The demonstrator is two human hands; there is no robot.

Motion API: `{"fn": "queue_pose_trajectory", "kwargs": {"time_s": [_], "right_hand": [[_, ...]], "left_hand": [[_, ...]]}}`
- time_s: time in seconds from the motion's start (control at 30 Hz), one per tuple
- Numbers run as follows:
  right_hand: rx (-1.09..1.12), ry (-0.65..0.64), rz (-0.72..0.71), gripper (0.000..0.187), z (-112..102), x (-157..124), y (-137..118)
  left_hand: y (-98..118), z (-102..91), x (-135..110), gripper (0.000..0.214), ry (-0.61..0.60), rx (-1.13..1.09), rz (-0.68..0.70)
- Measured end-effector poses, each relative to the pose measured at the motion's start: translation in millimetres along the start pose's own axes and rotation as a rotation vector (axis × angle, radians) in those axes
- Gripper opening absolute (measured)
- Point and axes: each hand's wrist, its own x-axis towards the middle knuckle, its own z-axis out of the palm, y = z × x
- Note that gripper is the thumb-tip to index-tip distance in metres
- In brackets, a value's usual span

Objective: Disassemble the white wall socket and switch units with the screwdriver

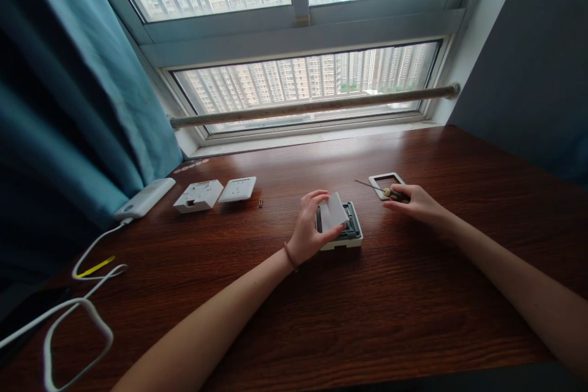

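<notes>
My left hand (pixel 309 231) grips a white switch rocker plate (pixel 333 213) between thumb and fingers. The plate is tilted above an opened switch (pixel 353 226), whose dark inner frame shows on a white box lying on the table. My right hand (pixel 420 203) is closed around the handle of a screwdriver (pixel 399 195). Its thin shaft points left, over a white rectangular cover frame (pixel 386 177) that lies flat on the wood. Whether the plate touches the switch is hidden by my left fingers.
Left of my hands lie a white mounting box (pixel 198 197), a socket panel (pixel 237 190) and small screws (pixel 260 203). A white power strip (pixel 146 199) with a looping cable (pixel 85 301) and a yellow strip (pixel 96 267) are by the blue curtain (pixel 105 73). A window backs the wooden table (pixel 367 318).
</notes>
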Motion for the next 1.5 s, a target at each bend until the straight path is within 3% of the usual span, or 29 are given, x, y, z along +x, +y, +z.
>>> {"fn": "queue_pose_trajectory", "kwargs": {"time_s": [0.1,0.2,0.37,0.53,0.67,0.77,0.83,0.97,1.4,1.5], "right_hand": [[0.014,0.177,-0.132,0.039,13,-9,-21],[-0.006,0.260,-0.227,0.039,33,-21,-46],[0.110,0.205,-0.189,0.019,57,-35,-65],[0.305,0.168,-0.089,0.013,58,-33,-68],[0.441,0.349,0.135,0.024,38,-14,-43],[0.505,0.422,0.345,0.039,13,1,-6],[0.510,0.402,0.418,0.041,-3,8,17],[0.487,0.331,0.458,0.037,-19,10,38],[0.183,0.209,0.440,0.040,-23,11,68],[0.119,0.194,0.447,0.041,-26,10,68]], "left_hand": [[9,-0.1,-3,0.052,0.046,0.161,0.040],[19,0.8,-5,0.057,0.055,0.290,0.067],[24,3.2,-8,0.058,0.080,0.369,0.131],[22,2.6,-7,0.065,0.042,0.339,0.128],[15,2.4,-4,0.075,0.036,0.234,0.068],[6,2.9,-2,0.061,0.012,0.110,0.018],[0,3.5,-1,0.051,-0.026,0.035,-0.041],[-4,4.3,0,0.044,-0.054,-0.013,-0.124],[-4,3.4,2,0.038,-0.122,-0.051,-0.112],[-7,-2.3,3,0.042,-0.183,-0.086,-0.120]]}}
